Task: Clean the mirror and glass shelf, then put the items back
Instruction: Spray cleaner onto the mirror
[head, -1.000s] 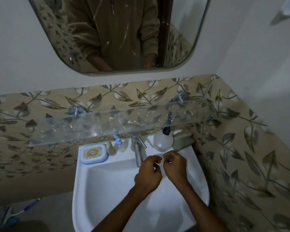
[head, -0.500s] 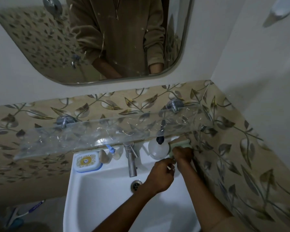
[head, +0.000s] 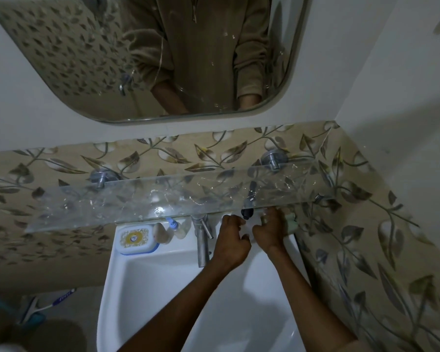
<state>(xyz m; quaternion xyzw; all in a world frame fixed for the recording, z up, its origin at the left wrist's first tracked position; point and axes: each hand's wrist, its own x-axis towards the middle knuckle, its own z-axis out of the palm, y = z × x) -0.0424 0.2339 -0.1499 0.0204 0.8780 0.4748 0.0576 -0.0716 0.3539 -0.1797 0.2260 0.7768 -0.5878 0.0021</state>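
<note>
The soap dish (head: 135, 239) sits on the sink's (head: 163, 288) left corner. My left hand (head: 230, 246) and right hand (head: 271, 233) curl around the spray bottle (head: 247, 226) under the smeared glass shelf (head: 137, 199), below the mirror (head: 87, 59).

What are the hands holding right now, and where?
Both the left hand and right hand close on the spray bottle, seemingly around its white body; exact grip is hidden.

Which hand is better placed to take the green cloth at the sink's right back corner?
The right hand, probably. It lies beside the green cloth at the sink corner; the left hand sits nearer the tap, beyond the spray bottle.
</note>
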